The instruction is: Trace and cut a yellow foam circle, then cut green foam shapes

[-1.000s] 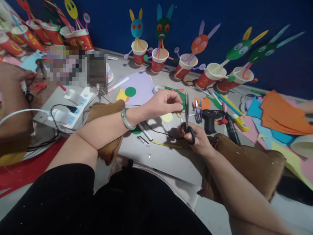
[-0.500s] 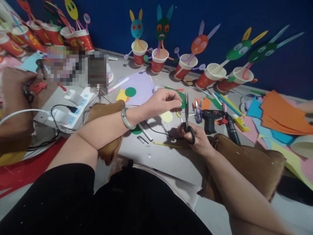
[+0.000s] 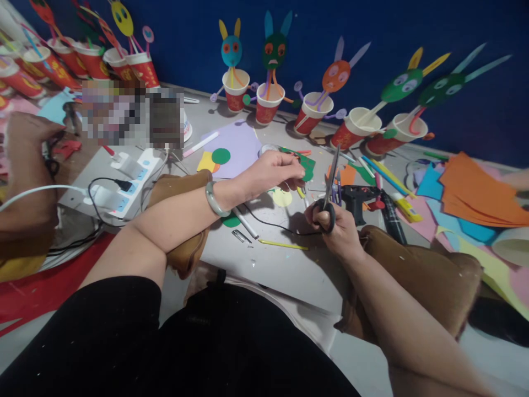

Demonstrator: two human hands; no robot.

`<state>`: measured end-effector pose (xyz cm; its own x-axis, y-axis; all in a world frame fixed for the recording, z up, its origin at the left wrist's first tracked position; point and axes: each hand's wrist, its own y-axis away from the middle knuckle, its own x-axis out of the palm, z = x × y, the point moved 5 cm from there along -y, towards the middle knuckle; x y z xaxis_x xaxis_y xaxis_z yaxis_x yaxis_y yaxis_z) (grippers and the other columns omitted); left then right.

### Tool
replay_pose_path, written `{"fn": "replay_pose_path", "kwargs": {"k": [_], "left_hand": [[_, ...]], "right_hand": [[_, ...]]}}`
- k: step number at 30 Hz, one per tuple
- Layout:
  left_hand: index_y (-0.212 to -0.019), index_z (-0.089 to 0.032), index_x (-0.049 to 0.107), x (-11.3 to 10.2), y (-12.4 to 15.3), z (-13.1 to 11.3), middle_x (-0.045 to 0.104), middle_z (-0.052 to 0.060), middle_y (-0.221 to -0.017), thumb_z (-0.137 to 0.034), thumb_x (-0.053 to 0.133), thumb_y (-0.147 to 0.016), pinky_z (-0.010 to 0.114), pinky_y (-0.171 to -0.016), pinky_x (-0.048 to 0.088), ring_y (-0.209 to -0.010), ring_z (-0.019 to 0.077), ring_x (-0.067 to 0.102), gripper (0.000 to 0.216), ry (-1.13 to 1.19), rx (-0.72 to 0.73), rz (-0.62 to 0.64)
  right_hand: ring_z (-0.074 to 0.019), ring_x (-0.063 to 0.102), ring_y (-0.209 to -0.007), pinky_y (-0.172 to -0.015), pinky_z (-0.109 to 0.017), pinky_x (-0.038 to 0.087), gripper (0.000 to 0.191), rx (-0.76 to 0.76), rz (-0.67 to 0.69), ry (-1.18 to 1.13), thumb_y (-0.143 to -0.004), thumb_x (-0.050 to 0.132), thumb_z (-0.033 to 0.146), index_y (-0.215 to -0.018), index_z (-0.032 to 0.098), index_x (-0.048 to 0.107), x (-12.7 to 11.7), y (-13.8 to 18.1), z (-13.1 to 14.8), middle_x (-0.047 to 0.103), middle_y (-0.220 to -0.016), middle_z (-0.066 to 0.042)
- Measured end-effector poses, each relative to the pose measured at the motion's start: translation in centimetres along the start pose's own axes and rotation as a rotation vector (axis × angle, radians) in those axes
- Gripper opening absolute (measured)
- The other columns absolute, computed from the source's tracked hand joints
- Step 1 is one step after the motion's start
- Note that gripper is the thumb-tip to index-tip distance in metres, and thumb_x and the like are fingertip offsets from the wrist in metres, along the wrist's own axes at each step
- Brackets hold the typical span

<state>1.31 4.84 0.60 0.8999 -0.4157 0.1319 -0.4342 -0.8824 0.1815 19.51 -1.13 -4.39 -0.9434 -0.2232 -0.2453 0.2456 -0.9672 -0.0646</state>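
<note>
My left hand (image 3: 275,172) is closed in a pinch on a small green paper piece (image 3: 307,168), held just above the grey table (image 3: 273,264). A pale bangle sits on that wrist. My right hand (image 3: 336,229) grips the black handles of a pair of scissors (image 3: 328,193), whose blades point up and away, tilted right, a little to the right of the green piece. Both forearms rest on brown cushions. A yellow paper circle (image 3: 282,197) lies under my hands.
Paper cups with coloured rabbit-faced figures (image 3: 268,105) line the blue wall. A glue gun (image 3: 357,198), small purple snips (image 3: 338,182), pens, a lilac sheet (image 3: 237,146) and orange paper stack (image 3: 483,190) lie around. A power strip (image 3: 124,184) with cables sits left, beside another person's arm (image 3: 22,182).
My right hand has swung the scissors to the right, away from the green piece, blades now tilted. My left hand has drawn the green piece slightly back and down.
</note>
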Motion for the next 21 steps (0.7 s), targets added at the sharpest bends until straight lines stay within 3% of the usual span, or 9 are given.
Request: {"fn": "replay_pose_path", "kwargs": {"k": [5, 10, 21], "left_hand": [[-0.072, -0.012, 0.067, 0.7, 0.2, 0.8, 0.069, -0.002, -0.066, -0.008, 0.065, -0.093, 0.019, -0.059, 0.047, -0.058, 0.0038, 0.062, 0.022, -0.019, -0.112, 0.034], [-0.072, -0.011, 0.069, 1.7, 0.2, 2.4, 0.068, -0.002, -0.065, -0.006, 0.066, -0.092, 0.019, -0.057, 0.047, -0.058, 0.0043, 0.062, 0.021, -0.040, -0.112, 0.106], [-0.069, -0.011, 0.070, 2.6, 0.3, 3.1, 0.069, 0.000, -0.065, -0.007, 0.064, -0.093, 0.018, -0.059, 0.051, -0.057, 0.0048, 0.063, 0.025, -0.072, -0.148, 0.205]], "right_hand": [[-0.0174, 0.051, -0.064, -0.061, -0.033, 0.043, 0.058, 0.014, -0.094, 0.022, -0.080, 0.078, 0.077, -0.066, 0.023, 0.061, -0.5, -0.1, 0.3, 0.059, -0.068, -0.003], [-0.0187, 0.056, -0.067, -0.065, -0.035, 0.049, 0.048, 0.023, -0.182, -0.002, -0.072, 0.090, 0.065, -0.073, 0.023, 0.068, -0.7, -0.2, 0.5, 0.062, -0.071, -0.002], [-0.0158, 0.048, -0.059, -0.055, -0.034, 0.044, 0.049, 0.089, -0.154, -0.087, -0.064, 0.097, 0.061, -0.070, 0.024, 0.065, -0.6, -0.1, -0.1, 0.057, -0.065, 0.000]]}}
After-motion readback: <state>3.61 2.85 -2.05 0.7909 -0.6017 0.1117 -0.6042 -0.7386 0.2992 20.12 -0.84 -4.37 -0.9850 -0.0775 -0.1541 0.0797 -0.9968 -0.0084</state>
